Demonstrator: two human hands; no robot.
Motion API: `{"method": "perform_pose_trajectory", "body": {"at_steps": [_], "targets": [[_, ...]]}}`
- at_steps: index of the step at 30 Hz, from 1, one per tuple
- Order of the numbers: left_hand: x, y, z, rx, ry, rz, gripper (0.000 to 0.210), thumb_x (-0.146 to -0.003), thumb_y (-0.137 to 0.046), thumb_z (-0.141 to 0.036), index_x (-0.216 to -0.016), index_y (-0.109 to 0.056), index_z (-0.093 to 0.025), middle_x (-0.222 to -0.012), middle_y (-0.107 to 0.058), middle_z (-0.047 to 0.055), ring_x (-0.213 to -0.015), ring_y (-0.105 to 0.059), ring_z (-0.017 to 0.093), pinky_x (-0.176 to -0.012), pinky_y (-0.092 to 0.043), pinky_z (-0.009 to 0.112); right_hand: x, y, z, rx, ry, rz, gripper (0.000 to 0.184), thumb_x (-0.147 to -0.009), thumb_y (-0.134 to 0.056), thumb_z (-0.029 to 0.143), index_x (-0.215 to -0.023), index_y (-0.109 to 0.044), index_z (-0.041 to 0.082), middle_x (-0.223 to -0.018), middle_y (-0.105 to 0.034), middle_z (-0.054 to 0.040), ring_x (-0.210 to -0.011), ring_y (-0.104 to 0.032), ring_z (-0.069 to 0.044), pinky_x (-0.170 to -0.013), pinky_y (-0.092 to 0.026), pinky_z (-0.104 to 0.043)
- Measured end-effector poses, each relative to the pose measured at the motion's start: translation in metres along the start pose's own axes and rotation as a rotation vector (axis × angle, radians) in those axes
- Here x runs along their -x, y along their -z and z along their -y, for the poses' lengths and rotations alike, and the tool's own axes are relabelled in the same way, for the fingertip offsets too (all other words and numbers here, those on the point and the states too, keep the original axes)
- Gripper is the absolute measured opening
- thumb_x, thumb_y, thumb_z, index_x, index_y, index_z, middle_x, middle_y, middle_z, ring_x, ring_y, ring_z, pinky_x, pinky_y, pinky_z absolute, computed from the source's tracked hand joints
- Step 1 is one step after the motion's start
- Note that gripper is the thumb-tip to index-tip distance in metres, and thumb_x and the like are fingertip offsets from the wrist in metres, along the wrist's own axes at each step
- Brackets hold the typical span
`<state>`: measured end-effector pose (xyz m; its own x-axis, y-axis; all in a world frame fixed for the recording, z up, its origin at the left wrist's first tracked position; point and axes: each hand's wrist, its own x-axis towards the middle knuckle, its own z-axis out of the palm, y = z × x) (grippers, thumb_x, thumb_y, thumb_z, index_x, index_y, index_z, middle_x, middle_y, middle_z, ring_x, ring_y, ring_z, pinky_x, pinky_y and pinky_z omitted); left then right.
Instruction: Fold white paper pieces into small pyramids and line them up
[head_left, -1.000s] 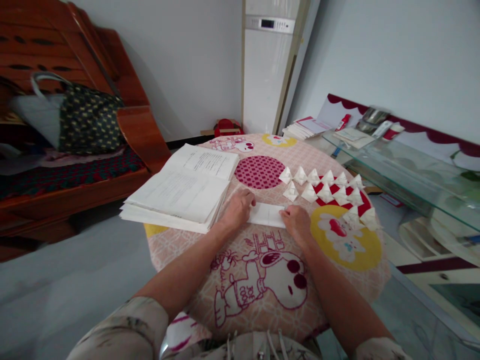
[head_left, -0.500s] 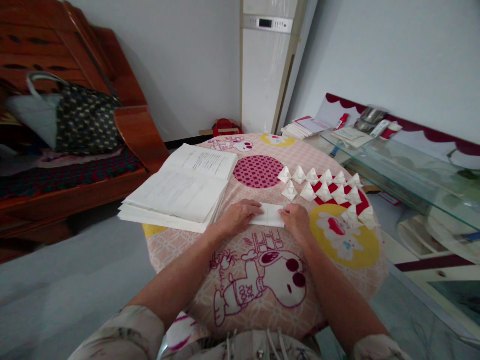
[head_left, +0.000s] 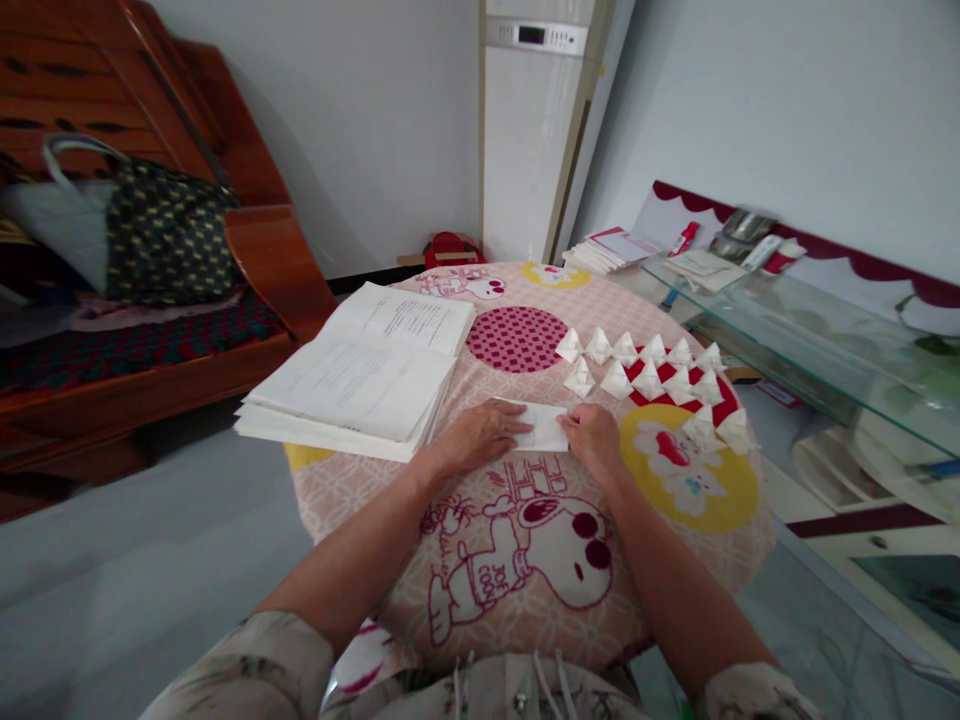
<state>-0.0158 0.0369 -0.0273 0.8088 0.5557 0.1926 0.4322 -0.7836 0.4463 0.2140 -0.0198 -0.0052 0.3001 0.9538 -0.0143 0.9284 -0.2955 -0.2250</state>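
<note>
A folded strip of white paper (head_left: 543,428) lies flat on the round table in front of me. Over its left end rests my left hand (head_left: 484,433), fingers stretched out and pressing the paper down. My right hand (head_left: 590,432) has the paper's right end pinched between thumb and fingers. Just beyond it, several small folded white paper shapes (head_left: 648,382) stand in rows. To the left of my left hand, a thick stack of printed sheets (head_left: 360,375) lies spread like an open book.
A patterned cloth (head_left: 525,625) covers the table. At the right stands a glass shelf (head_left: 825,350) holding metal bowls (head_left: 746,232) and a red tube (head_left: 684,238). On the left, a wooden bench (head_left: 259,250) carries a patterned bag (head_left: 166,235). A tall white appliance (head_left: 527,150) stands behind.
My left hand has slid slightly right over the paper, its fingers now more outstretched. My right hand keeps its hold at the right end.
</note>
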Motion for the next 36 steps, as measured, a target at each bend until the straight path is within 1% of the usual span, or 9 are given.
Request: {"method": "perform_pose_trajectory", "body": {"at_steps": [5, 13, 16, 19, 21, 24, 27, 32, 36], "targets": [[0.0, 0.0, 0.003, 0.016, -0.024, 0.008, 0.044, -0.09, -0.068, -0.017, -0.133, -0.07, -0.028, -0.147, -0.06, 0.009, -0.135, -0.057, 0.026, -0.115, -0.046, 0.044, 0.0, 0.0, 0.0, 0.015, 0.022, -0.011, 0.031, -0.096, -0.06, 0.036, -0.084, -0.079, 0.015, -0.086, -0.078, -0.0126, -0.076, -0.066, -0.02, -0.063, -0.035, -0.03], [-0.001, 0.0, 0.001, -0.024, -0.022, 0.027, 0.045, -0.09, -0.068, -0.016, -0.133, -0.069, -0.028, -0.148, -0.061, 0.008, -0.136, -0.056, 0.025, -0.115, -0.046, 0.043, -0.001, 0.001, -0.002, -0.026, 0.003, -0.002, 0.029, -0.095, -0.062, 0.035, -0.082, -0.079, 0.015, -0.084, -0.077, -0.0121, -0.076, -0.065, -0.02, -0.064, -0.036, -0.029], [-0.002, -0.001, 0.002, -0.003, -0.025, 0.018, 0.046, -0.089, -0.068, -0.016, -0.133, -0.069, -0.027, -0.147, -0.061, 0.009, -0.136, -0.056, 0.026, -0.115, -0.046, 0.044, 0.002, 0.005, 0.001, -0.076, 0.01, -0.062, 0.025, -0.093, -0.063, 0.032, -0.081, -0.078, 0.015, -0.082, -0.076, -0.0112, -0.074, -0.064, -0.02, -0.065, -0.037, -0.029], [-0.003, 0.0, 0.001, -0.023, -0.027, 0.03, 0.047, -0.089, -0.068, -0.016, -0.134, -0.069, -0.028, -0.147, -0.061, 0.009, -0.136, -0.056, 0.026, -0.115, -0.046, 0.044, 0.01, 0.011, 0.011, -0.198, 0.104, -0.172, 0.019, -0.092, -0.063, 0.025, -0.083, -0.076, 0.015, -0.081, -0.075, -0.0098, -0.074, -0.063, -0.019, -0.068, -0.039, -0.028], [-0.003, 0.002, -0.001, -0.036, -0.028, 0.04, 0.047, -0.088, -0.068, -0.015, -0.133, -0.07, -0.027, -0.147, -0.061, 0.01, -0.136, -0.056, 0.027, -0.115, -0.046, 0.045, 0.016, 0.013, 0.021, -0.338, 0.217, -0.192, 0.015, -0.089, -0.062, 0.02, -0.082, -0.074, 0.015, -0.08, -0.074, -0.0074, -0.072, -0.062, -0.017, -0.069, -0.041, -0.026], [-0.005, 0.005, -0.004, -0.031, -0.024, 0.055, 0.042, -0.087, -0.068, -0.013, -0.127, -0.074, -0.026, -0.145, -0.062, 0.011, -0.133, -0.059, 0.03, -0.113, -0.047, 0.049, 0.021, 0.01, 0.031, -0.56, 0.345, -0.037, 0.014, -0.085, -0.059, 0.014, -0.08, -0.073, 0.016, -0.074, -0.072, -0.0027, -0.068, -0.061, -0.015, -0.067, -0.042, -0.023], [-0.005, 0.006, -0.005, -0.03, -0.013, 0.053, 0.04, -0.085, -0.069, -0.013, -0.122, -0.076, -0.026, -0.144, -0.063, 0.011, -0.132, -0.06, 0.031, -0.112, -0.048, 0.049, 0.02, 0.003, 0.034, -0.598, 0.341, 0.086, 0.014, -0.078, -0.059, 0.008, -0.074, -0.07, 0.016, -0.068, -0.069, -0.0005, -0.065, -0.06, -0.014, -0.064, -0.041, -0.023], [-0.004, 0.001, 0.0, -0.029, -0.013, 0.027, 0.044, -0.085, -0.07, -0.014, -0.127, -0.073, -0.029, -0.145, -0.063, 0.008, -0.134, -0.059, 0.028, -0.113, -0.047, 0.045, 0.019, -0.003, 0.032, -0.521, 0.294, 0.11, 0.015, -0.076, -0.061, 0.006, -0.07, -0.07, 0.016, -0.067, -0.069, -0.0005, -0.063, -0.059, -0.014, -0.062, -0.038, -0.023], [-0.003, -0.001, 0.003, 0.001, -0.015, -0.001, 0.04, -0.085, -0.072, -0.017, -0.124, -0.074, -0.028, -0.143, -0.064, 0.008, -0.132, -0.06, 0.027, -0.113, -0.048, 0.044, 0.025, -0.001, 0.039, -0.392, 0.262, 0.135, 0.011, -0.077, -0.067, 0.011, -0.071, -0.073, 0.018, -0.07, -0.072, -0.0019, -0.065, -0.06, -0.015, -0.062, -0.037, -0.025]]}}
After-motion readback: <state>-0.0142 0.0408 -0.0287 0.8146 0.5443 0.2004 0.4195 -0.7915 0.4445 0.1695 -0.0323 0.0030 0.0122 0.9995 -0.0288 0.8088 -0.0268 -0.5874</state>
